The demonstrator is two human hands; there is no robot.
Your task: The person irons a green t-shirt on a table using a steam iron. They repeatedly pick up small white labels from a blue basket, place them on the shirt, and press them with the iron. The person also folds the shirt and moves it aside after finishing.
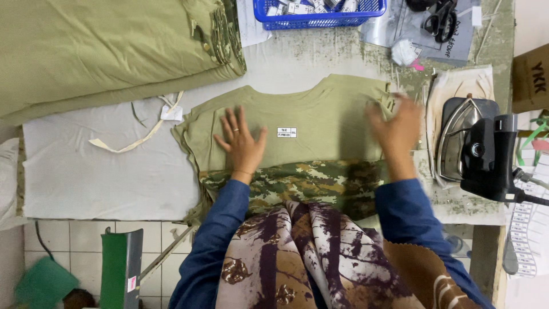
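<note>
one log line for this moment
left hand: flat on olive garment | right hand: at garment's right edge, blurred | iron: on its pad, right

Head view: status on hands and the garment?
Left hand open, flat on olive garment. Right hand blurred, at garment's right edge, grip unclear. Iron parked right, apart from garment. Fabric stack upper left, clear of hands.

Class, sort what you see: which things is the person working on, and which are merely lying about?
In use: olive garment piece under left hand and right hand; camouflage fabric.
Lying about: iron, scissors, blue basket, folded olive fabric stack.
</note>
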